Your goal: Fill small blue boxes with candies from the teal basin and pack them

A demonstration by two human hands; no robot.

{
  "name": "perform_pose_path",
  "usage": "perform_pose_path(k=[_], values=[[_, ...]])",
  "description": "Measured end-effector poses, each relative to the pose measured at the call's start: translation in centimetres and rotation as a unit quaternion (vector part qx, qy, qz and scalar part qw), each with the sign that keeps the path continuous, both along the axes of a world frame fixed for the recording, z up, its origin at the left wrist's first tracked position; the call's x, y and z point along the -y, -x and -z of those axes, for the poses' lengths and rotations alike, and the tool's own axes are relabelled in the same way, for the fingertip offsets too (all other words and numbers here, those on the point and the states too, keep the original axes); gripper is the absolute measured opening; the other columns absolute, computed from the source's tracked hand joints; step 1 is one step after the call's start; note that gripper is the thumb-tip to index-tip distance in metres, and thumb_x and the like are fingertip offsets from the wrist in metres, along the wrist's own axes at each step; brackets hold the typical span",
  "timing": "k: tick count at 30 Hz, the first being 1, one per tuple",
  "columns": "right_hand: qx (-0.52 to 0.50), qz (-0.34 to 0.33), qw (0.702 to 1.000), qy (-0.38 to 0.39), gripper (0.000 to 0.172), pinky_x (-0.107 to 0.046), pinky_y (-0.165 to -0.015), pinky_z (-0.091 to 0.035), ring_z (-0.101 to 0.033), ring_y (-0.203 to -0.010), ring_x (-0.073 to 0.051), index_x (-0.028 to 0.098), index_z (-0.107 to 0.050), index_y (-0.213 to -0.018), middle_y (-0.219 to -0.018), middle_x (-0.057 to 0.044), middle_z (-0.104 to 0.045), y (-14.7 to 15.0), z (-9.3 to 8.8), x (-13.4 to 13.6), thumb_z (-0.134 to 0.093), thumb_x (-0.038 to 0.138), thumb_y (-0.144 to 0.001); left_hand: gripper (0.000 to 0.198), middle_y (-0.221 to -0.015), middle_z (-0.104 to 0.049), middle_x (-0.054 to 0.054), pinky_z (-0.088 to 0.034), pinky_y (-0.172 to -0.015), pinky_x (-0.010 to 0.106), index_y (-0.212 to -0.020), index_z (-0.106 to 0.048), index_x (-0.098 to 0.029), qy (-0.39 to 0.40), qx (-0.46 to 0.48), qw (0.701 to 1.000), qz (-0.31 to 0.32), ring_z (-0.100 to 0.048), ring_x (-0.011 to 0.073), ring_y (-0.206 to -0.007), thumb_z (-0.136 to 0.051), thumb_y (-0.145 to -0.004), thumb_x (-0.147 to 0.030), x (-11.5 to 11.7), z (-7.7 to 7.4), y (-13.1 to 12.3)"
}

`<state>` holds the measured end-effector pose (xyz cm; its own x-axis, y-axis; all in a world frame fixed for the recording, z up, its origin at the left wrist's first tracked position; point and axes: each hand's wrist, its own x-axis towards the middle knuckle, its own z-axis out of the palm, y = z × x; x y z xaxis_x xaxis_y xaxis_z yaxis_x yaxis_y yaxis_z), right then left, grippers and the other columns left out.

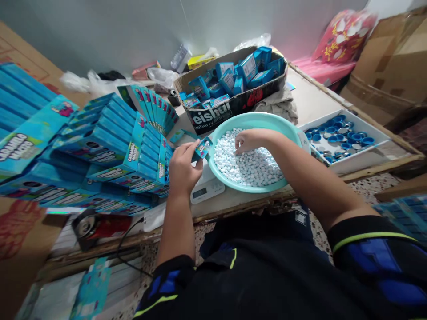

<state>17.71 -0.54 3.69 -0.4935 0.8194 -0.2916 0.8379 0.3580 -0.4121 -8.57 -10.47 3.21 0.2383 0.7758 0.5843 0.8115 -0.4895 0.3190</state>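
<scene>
My left hand (pixel 185 166) is closed around a small blue candy box (pixel 202 148), held at the left rim of a turquoise basin (pixel 255 190). White candies show at the box's open top. The basin is filled with small white and pale blue candies (pixel 253 171). Over the middle of this pile, my right hand (pixel 248 140) is curled with its fingers down among the candies; the fingertips are partly hidden. Under the basin's left side sits a white digital scale (pixel 207 192), its display facing me.
Stacked blue display boxes (pixel 113 142) crowd the left side. Behind the basin stands a dark carton (pixel 233 106) full of small blue boxes. A white tray (pixel 360 153) of blue caps lies at right. A red can (pixel 106 226) and a black cable (pixel 122 249) are lower left.
</scene>
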Motion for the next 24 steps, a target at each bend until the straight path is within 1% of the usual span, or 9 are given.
perform_pose_path(k=[2, 5, 7, 10, 14, 17, 19, 22, 24], values=[[-0.005, 0.008, 1.000, -0.001, 0.024, -0.035, -0.076, -0.051, -0.070, -0.095, -0.028, 0.026, -0.081, -0.107, -0.111, -0.006, -0.076, 0.1, -0.1, 0.1, -0.080, 0.041, -0.087, 0.059, -0.131, -0.071, 0.010, -0.045, -0.116, 0.049, -0.134, -0.070, -0.025, 0.000, -0.048, 0.998, 0.033, -0.061, 0.0319, -0.128, -0.060, -0.079, -0.009, -0.4, -0.6, -0.4], [-0.016, 0.016, 1.000, -0.002, 0.024, -0.038, -0.078, -0.052, -0.070, -0.095, -0.030, 0.025, -0.081, -0.105, -0.111, -0.008, -0.076, 0.3, 0.0, 0.1, -0.079, 0.041, -0.088, 0.062, -0.138, -0.070, 0.009, -0.042, -0.118, 0.052, -0.134, -0.071, -0.026, -0.004, -0.089, 0.995, 0.035, -0.060, 0.0330, -0.133, -0.056, -0.078, -0.006, -1.2, -0.8, -0.7], [-0.029, 0.013, 1.000, 0.000, 0.023, -0.039, -0.079, -0.052, -0.070, -0.097, -0.030, 0.024, -0.082, -0.104, -0.110, -0.008, -0.077, 0.4, 0.2, 0.1, -0.078, 0.040, -0.088, 0.061, -0.140, -0.070, 0.008, -0.041, -0.119, 0.054, -0.133, -0.072, -0.026, -0.003, -0.094, 0.995, 0.029, -0.060, 0.0335, -0.134, -0.057, -0.077, -0.007, -1.7, -0.9, -0.7], [-0.050, 0.009, 0.999, 0.006, 0.021, -0.038, -0.080, -0.052, -0.071, -0.099, -0.031, 0.024, -0.082, -0.102, -0.110, -0.009, -0.078, 0.5, 0.3, 0.0, -0.077, 0.038, -0.088, 0.057, -0.134, -0.074, 0.006, -0.040, -0.119, 0.057, -0.129, -0.075, -0.026, 0.012, -0.103, 0.994, 0.035, -0.060, 0.0339, -0.132, -0.057, -0.077, -0.008, -2.2, -1.3, -0.4], [-0.058, 0.022, 0.998, 0.016, 0.017, -0.038, -0.078, -0.051, -0.071, -0.097, -0.031, 0.023, -0.082, -0.097, -0.106, -0.010, -0.078, 0.5, 0.1, 0.0, -0.078, 0.037, -0.086, 0.062, -0.136, -0.073, 0.007, -0.042, -0.119, 0.054, -0.130, -0.073, -0.024, 0.029, -0.112, 0.992, 0.053, -0.061, 0.0326, -0.132, -0.055, -0.074, -0.007, -2.5, -1.8, -0.5], [-0.063, 0.030, 0.997, 0.015, 0.013, -0.040, -0.080, -0.052, -0.071, -0.098, -0.032, 0.024, -0.081, -0.092, -0.105, -0.010, -0.078, 0.6, 0.0, 0.1, -0.078, 0.035, -0.087, 0.062, -0.136, -0.073, 0.007, -0.044, -0.118, 0.051, -0.129, -0.073, -0.024, 0.037, -0.082, 0.994, 0.060, -0.063, 0.0314, -0.131, -0.056, -0.072, -0.007, -2.7, -1.7, -0.6], [-0.058, 0.027, 0.998, 0.013, 0.013, -0.041, -0.082, -0.052, -0.070, -0.100, -0.032, 0.025, -0.081, -0.093, -0.108, -0.010, -0.078, 0.6, 0.0, 0.1, -0.076, 0.036, -0.089, 0.058, -0.133, -0.073, 0.008, -0.047, -0.116, 0.049, -0.128, -0.073, -0.023, 0.039, -0.045, 0.997, 0.042, -0.065, 0.0309, -0.128, -0.058, -0.074, -0.009, -2.6, -1.3, -0.3], [-0.052, 0.025, 0.998, 0.010, 0.015, -0.042, -0.085, -0.053, -0.070, -0.102, -0.032, 0.027, -0.081, -0.097, -0.110, -0.009, -0.077, 0.6, -0.1, 0.2, -0.072, 0.037, -0.091, 0.049, -0.131, -0.073, 0.011, -0.050, -0.114, 0.046, -0.129, -0.071, -0.021, 0.037, 0.047, 0.998, -0.021, -0.066, 0.0305, -0.126, -0.066, -0.080, -0.019, -1.8, 0.1, 0.5], [-0.051, 0.026, 0.998, 0.012, 0.017, -0.043, -0.085, -0.052, -0.070, -0.102, -0.034, 0.026, -0.081, -0.099, -0.110, -0.010, -0.077, 0.6, -0.2, 0.3, -0.072, 0.037, -0.091, 0.050, -0.130, -0.071, 0.012, -0.052, -0.113, 0.045, -0.130, -0.068, -0.020, 0.048, 0.134, 0.988, -0.068, -0.067, 0.0298, -0.124, -0.073, -0.080, -0.025, -1.2, 1.4, 1.3]])
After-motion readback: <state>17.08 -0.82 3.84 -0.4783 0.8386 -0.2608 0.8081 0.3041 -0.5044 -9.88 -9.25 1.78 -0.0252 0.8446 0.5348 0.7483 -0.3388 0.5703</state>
